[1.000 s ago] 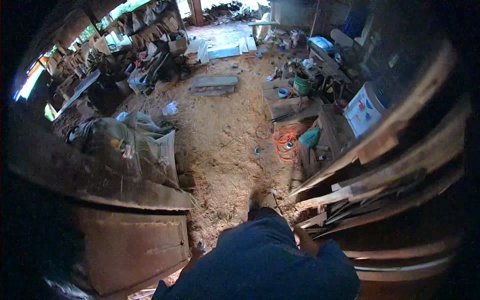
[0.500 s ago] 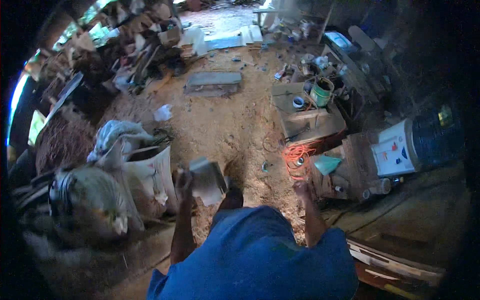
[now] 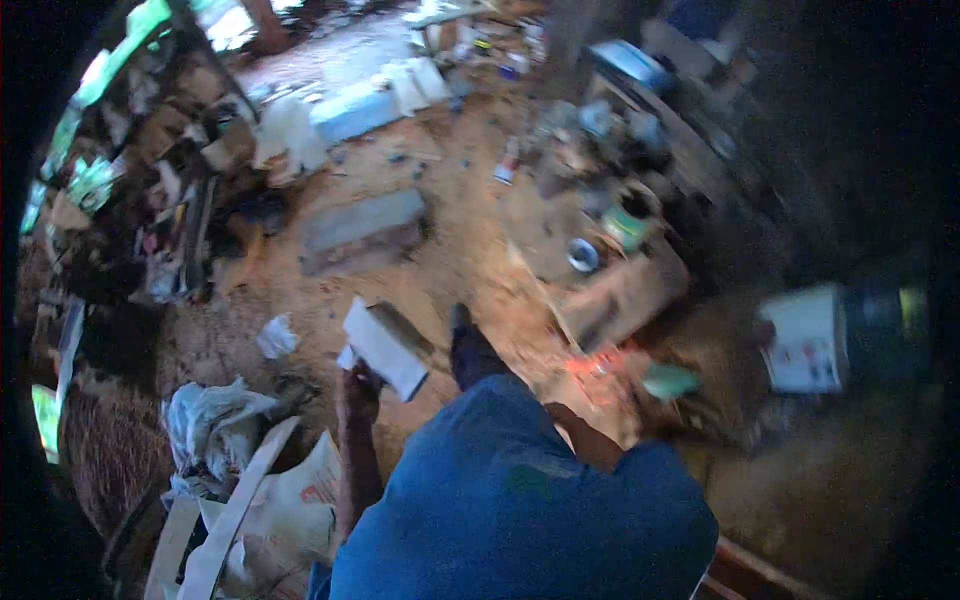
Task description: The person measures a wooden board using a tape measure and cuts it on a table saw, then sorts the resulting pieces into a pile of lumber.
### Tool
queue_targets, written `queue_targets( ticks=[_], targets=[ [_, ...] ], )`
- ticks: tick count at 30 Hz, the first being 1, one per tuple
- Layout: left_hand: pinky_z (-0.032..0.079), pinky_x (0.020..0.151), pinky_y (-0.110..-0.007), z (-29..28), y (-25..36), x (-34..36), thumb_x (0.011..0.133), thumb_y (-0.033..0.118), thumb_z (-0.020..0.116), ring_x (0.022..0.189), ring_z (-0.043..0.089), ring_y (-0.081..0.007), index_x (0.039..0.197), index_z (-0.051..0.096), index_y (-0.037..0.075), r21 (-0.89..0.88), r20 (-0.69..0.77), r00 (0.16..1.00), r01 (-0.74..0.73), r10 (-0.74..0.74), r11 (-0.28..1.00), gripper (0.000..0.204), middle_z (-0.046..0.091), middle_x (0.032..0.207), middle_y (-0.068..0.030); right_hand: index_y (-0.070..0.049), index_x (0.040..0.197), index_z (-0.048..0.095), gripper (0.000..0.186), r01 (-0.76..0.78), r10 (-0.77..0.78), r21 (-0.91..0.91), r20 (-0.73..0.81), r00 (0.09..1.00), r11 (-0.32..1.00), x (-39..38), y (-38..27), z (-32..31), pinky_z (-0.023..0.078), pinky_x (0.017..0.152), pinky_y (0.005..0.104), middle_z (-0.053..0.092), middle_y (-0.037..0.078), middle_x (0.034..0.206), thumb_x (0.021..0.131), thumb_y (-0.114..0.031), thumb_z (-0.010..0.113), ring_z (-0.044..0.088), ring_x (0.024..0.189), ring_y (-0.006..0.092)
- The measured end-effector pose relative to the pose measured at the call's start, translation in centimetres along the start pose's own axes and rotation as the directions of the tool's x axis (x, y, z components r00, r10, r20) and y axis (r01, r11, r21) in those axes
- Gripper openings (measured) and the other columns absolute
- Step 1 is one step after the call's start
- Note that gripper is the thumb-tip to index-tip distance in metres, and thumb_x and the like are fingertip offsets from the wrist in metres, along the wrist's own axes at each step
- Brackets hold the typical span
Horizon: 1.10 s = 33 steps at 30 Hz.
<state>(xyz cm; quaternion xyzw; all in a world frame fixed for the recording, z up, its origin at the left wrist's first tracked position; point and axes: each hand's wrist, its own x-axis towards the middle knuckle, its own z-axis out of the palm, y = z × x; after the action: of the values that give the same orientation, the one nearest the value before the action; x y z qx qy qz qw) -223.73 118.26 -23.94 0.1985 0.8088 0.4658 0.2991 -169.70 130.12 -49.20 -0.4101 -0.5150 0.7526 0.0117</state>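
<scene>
My left hand (image 3: 357, 392) is closed on the near end of a pale, flat, rectangular block (image 3: 388, 350), held out in front of my left side above the ground. Its top face looks whitish, and a darker brownish side shows along its right; blur hides what it is made of. My right forearm (image 3: 592, 440) bends in front of my blue shirt (image 3: 520, 500). The right hand is mostly hidden by the shirt and smeared, so its fingers do not show. One of my feet (image 3: 460, 318) points forward, just right of the block.
A low grey slab (image 3: 365, 230) lies on the dirt floor ahead. To the right, a wooden bench (image 3: 610, 310) carries a green-banded can (image 3: 628, 225) and a small cup (image 3: 583, 255); orange cord (image 3: 598, 362) lies by it. Sacks (image 3: 215, 430) and planks (image 3: 235, 510) stand at left.
My view has swung and moved forward, bringing the slab and bench nearer. The block in my left hand has tilted and reaches farther ahead. My right hand has drawn in toward my body.
</scene>
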Motion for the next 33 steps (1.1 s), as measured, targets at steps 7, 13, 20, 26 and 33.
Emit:
queue_targets(
  ticks=[7,13,20,26,33],
  targets=[
    [0.056,0.074,-0.036,-1.5,8.1,22.3,0.092,0.009,0.06,0.087,0.066,-0.0218,0.126,0.056,0.011,-0.868,0.125,0.983,0.173,-0.132,0.465,0.035,0.065,0.103,-0.0058,-0.001,0.111,0.064,0.026,-0.054,-0.049,-0.584,-0.159,0.986,0.81,33.9,-28.3,-7.1,0.05,0.073,0.0367,0.066,0.009,0.093,0.094,-0.021,0.064,0.063,0.081,0.0199],
    [0.052,0.07,-0.033,-3.6,11.8,41.5,0.087,0.006,0.061,0.081,0.062,-0.0175,0.122,0.054,0.008,-0.791,0.047,0.997,0.002,0.058,0.612,0.036,0.062,0.096,-0.0045,-0.003,0.109,0.061,0.021,0.262,-0.236,0.107,-0.208,0.949,0.959,56.3,-57.6,-8.9,0.049,0.061,0.0339,0.064,0.007,0.082,0.097,-0.021,0.061,0.061,0.068,0.0172],
    [0.048,0.09,-0.034,-2.9,18.5,65.5,0.088,0.005,0.057,0.103,0.059,-0.0186,0.126,0.054,0.004,-0.5,-0.179,0.979,-0.178,0.1,0.847,0.038,0.063,0.112,-0.0073,-0.005,0.134,0.052,0.043,0.027,-0.037,0.104,0.097,0.995,0.994,68.2,-80.2,6.5,0.057,0.074,0.0383,0.07,0.014,0.103,0.1,-0.03,0.06,0.069,0.091,0.0271],
    [0.049,0.089,-0.039,-5.2,31.5,84.6,0.09,0.015,0.063,0.1,0.063,-0.0228,0.124,0.056,0.004,-0.05,0.135,0.982,-0.128,0.134,0.99,0.037,0.066,0.103,-0.0141,-0.006,0.147,0.042,0.063,0.449,-0.375,-0.205,0.318,0.871,0.87,79.9,-89.8,12.4,0.049,0.098,0.0391,0.062,0.013,0.126,0.095,-0.033,0.066,0.061,0.111,0.0234],
    [0.049,0.089,-0.033,-7.7,38.1,104.6,0.091,0.014,0.067,0.1,0.063,-0.0179,0.13,0.056,0.003,-0.304,0.35,0.909,-0.117,0.225,0.945,0.043,0.067,0.105,-0.009,-0.002,0.122,0.066,0.039,0.13,-0.143,0.072,0.218,0.965,0.989,96.1,-105.6,12.4,0.051,0.087,0.0328,0.069,0.007,0.111,0.09,-0.023,0.075,0.064,0.102,0.0163]
  ],
)
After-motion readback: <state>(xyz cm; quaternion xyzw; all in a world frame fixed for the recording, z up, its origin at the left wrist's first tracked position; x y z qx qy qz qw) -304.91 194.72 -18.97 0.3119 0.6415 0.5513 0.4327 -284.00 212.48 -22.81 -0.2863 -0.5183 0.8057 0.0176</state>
